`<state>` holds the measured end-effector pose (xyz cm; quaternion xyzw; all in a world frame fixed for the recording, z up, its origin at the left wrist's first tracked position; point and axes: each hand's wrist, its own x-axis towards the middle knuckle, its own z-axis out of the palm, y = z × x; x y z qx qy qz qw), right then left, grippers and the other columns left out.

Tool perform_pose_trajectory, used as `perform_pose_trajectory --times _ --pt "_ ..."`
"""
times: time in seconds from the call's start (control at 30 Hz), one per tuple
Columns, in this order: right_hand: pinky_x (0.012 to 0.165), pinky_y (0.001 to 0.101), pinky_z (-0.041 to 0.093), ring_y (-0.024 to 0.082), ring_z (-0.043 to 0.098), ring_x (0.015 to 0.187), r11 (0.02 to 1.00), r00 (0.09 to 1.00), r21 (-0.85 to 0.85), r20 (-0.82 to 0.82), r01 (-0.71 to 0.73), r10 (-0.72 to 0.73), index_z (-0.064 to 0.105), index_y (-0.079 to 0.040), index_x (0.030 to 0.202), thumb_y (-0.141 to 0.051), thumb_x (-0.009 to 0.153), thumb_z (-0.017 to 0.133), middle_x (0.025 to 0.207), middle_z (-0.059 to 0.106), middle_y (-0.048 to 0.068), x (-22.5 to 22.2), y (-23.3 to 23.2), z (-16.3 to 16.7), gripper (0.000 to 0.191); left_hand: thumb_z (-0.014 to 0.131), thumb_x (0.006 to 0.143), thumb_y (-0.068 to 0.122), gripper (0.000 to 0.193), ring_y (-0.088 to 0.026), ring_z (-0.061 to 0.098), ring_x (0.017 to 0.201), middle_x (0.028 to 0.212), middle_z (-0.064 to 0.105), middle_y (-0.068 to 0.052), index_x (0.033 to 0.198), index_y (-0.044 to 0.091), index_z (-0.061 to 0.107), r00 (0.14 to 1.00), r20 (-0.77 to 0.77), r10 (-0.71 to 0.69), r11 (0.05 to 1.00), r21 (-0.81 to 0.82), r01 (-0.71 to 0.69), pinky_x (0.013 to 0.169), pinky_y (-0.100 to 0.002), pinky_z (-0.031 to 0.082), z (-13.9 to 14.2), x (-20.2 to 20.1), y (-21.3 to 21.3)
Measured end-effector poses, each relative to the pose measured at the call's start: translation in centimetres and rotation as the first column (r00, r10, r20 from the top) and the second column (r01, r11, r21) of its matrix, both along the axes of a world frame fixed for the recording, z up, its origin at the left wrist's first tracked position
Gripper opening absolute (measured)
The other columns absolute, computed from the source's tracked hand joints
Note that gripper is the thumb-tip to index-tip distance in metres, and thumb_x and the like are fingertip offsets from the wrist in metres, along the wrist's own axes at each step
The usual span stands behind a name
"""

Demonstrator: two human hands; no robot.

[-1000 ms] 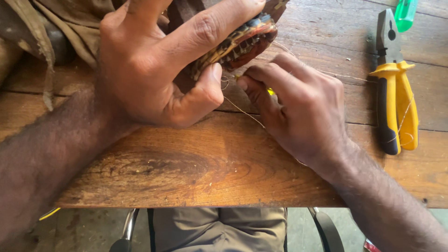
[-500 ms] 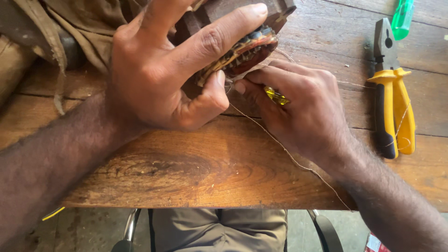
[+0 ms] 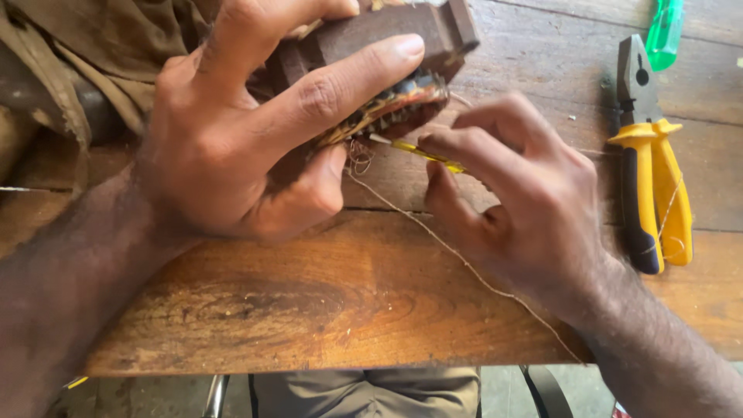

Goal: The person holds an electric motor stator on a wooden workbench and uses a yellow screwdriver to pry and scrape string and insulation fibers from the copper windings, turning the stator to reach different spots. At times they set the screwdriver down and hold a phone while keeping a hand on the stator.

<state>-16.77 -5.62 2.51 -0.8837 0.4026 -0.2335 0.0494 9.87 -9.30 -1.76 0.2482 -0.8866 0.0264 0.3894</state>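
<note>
Two bare hands work a thin yellow tool and string into a wound coil on a wooden bench

The left hand [image 3: 232, 147] is closed around a dark block [image 3: 371, 39] that carries a coil [image 3: 395, 108] of many-coloured windings, index finger laid along the top of the coil and thumb pressed just beneath it; the right hand [image 3: 526, 201] pinches a slim yellow tool [image 3: 418, 151] between thumb and fingertips, its tip touching the coil's lower edge, while a thin string [image 3: 457, 259] trails from below the left thumb, under the right palm, across the wooden bench [image 3: 309, 302]; yellow-handled pliers [image 3: 650, 170] lie well apart, beyond the right knuckles, with a green handle [image 3: 664, 31] above them
</note>
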Motion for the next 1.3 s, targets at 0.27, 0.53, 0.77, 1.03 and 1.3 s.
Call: perform_pose_trajectory --times 0.27,0.53,0.77,1.03,1.3 --pt "0.059 0.0318 0.06 0.013 0.072 0.075 0.997 0.999 0.049 0.005 0.052 -0.052 0.07 -0.003 0.111 -0.012 0.094 0.081 0.097 0.071 0.007 -0.4 0.8 -0.9 0.022 0.056 0.106 0.011 0.033 -0.023 0.068 0.102 0.12 0.057 -0.013 0.139 0.007 0.061 1.0 -0.019 0.0 0.999 0.054 0.001 0.082 -0.033 0.058 -0.5 0.6 -0.6" --pt "0.076 0.0258 0.067 0.018 0.075 0.093 0.994 0.982 -0.109 0.186 0.006 0.014 0.074 -0.002 0.11 0.008 0.094 0.081 0.112 0.061 0.015 -0.2 1.3 -0.8 0.021 0.054 0.115 0.017 0.019 -0.023 0.066 0.082 0.097 0.065 -0.01 0.125 0.005 0.065 0.987 -0.075 0.143 0.979 0.154 -0.13 0.071 -0.037 0.054 -1.0 -0.3 -1.1" --pt "0.072 0.0256 0.062 0.019 0.073 0.091 0.979 0.981 -0.2 0.194 0.037 0.002 0.073 -0.001 0.108 0.009 0.091 0.084 0.109 0.061 0.017 -0.5 2.0 -0.3 0.023 0.047 0.123 0.018 0.028 -0.023 0.068 0.086 0.093 0.069 -0.01 0.117 0.001 0.067 0.959 -0.11 0.263 0.951 0.199 -0.238 0.076 -0.039 0.052 -1.0 1.9 -1.3" --pt "0.079 0.0277 0.064 0.022 0.073 0.097 0.97 0.95 -0.242 0.311 0.04 0.038 0.064 0.004 0.106 0.005 0.095 0.082 0.114 0.068 0.02 -1.7 1.7 -1.7 0.021 0.047 0.123 0.027 0.034 -0.03 0.065 0.104 0.103 0.071 -0.014 0.117 0.003 0.07 0.967 -0.033 0.253 0.945 0.225 -0.239 0.104 -0.053 0.039 -1.2 1.6 -1.7" --pt "0.079 0.0238 0.056 0.02 0.066 0.095 0.951 0.942 -0.305 0.331 0.061 0.046 0.064 0.002 0.116 0.005 0.104 0.08 0.122 0.062 0.02 -3.6 1.9 -2.1 0.02 0.082 0.099 0.032 0.046 -0.034 0.046 0.137 0.145 0.05 -0.017 0.137 0.009 0.067 0.994 0.074 0.08 0.995 0.056 -0.084 0.113 -0.056 0.033 0.9 -1.0 1.6"
